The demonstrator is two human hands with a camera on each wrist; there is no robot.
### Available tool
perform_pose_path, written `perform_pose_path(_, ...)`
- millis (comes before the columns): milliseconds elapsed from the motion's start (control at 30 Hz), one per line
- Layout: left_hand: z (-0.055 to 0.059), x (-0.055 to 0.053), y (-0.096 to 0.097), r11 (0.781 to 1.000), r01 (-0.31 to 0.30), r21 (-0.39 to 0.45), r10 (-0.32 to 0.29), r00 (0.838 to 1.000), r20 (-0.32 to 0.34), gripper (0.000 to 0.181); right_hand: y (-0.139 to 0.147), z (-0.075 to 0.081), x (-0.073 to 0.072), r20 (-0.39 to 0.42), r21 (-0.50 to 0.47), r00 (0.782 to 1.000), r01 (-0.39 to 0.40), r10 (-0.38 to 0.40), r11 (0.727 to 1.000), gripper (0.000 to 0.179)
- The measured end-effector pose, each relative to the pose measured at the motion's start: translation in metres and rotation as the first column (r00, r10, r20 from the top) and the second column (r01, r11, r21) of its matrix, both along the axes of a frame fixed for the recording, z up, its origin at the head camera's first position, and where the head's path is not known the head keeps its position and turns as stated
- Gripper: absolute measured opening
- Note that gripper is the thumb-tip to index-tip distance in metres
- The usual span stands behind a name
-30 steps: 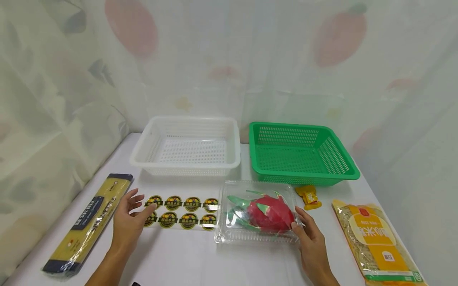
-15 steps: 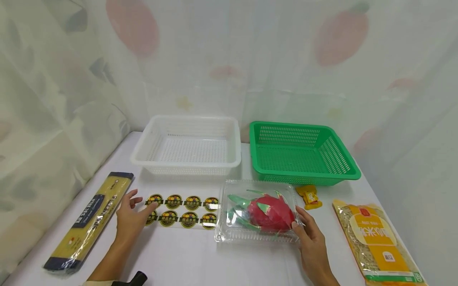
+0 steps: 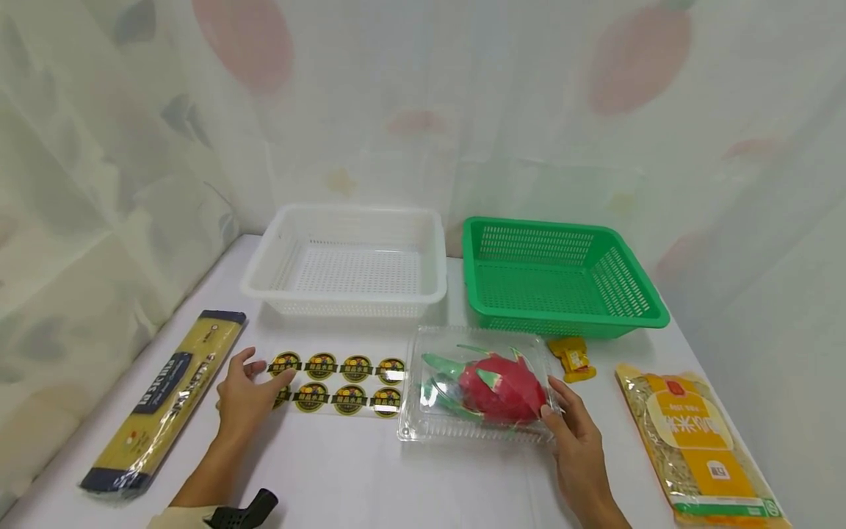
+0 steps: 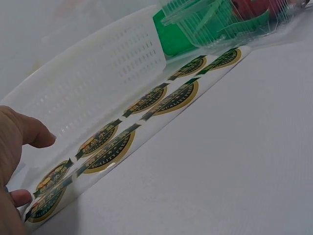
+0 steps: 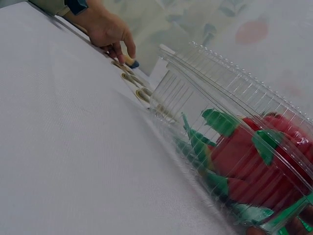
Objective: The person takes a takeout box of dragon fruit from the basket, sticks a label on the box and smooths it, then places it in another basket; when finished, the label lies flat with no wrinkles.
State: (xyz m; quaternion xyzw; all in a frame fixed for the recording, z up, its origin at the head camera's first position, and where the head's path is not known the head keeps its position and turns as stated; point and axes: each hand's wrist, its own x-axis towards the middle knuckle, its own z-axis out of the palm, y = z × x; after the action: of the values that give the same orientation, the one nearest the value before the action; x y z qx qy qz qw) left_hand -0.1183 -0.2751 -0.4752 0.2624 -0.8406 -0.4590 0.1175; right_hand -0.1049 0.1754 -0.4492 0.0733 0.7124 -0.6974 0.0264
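Gold-and-black round stickers fill a clear sticker sheet (image 3: 330, 382) lying flat on the white table. At its left end my left hand (image 3: 244, 393) has its thumb over the end stickers, with the other fingers spread apart from it; the left wrist view shows a raised finger (image 4: 39, 133). A transparent clamshell box (image 3: 413, 432) stands at the sheet's right end, lid down, with a red dragon fruit (image 3: 505, 389) and its green scales inside. My right hand (image 3: 581, 441) holds the box by its right side, between thumb and fingers; its fingertips are mostly cut off in the right wrist view.
A white basket (image 3: 350, 300) and a green basket (image 3: 568, 323) stand at the back. Packaged pasta (image 3: 165, 400) lies on the left and a noodle bag (image 3: 700, 441) on the right. A small yellow packet (image 3: 573, 358) lies by the green basket.
My left hand has shifted slightly right along the sticker sheet, and more of the left sleeve and wrist device shows. The head view tilts a little. My right hand stays at the box.
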Motion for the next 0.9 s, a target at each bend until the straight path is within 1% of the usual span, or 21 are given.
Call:
perform_pose_path(200,0.0007,-0.0005,0.0000,1.000,-0.014,-0.007,0.014,1.000,-0.015,0.090,0.0002,-0.0017,0.0009,-0.033,-0.007,0.999,0.001,-0.001,1.000,0.045)
perform_pose_path(533,-0.0005,-0.0033,0.0043,0.998,-0.028,-0.060,0.029,0.999,0.018,0.089,-0.0002,-0.0020,0.0021,-0.040,-0.040,0.999,-0.005,0.003,0.999,0.046)
perform_pose_path(700,-0.0040,-0.0054,0.0036,0.990,-0.008,-0.143,0.010,1.000,0.015,0.087,-0.0005,-0.0023,0.0024,-0.048,-0.042,0.999,-0.003,0.001,0.999,0.047)
perform_pose_path(767,-0.0046,-0.0062,0.0035,0.982,0.005,-0.188,0.000,1.000,0.025,0.087,-0.0005,-0.0026,0.0025,-0.051,-0.041,0.999,-0.003,0.001,0.999,0.046)
perform_pose_path(900,-0.0037,-0.0065,0.0043,0.970,0.023,-0.242,-0.011,0.999,0.053,0.087,-0.0004,-0.0034,0.0026,-0.053,-0.037,0.999,-0.005,0.003,0.999,0.046)
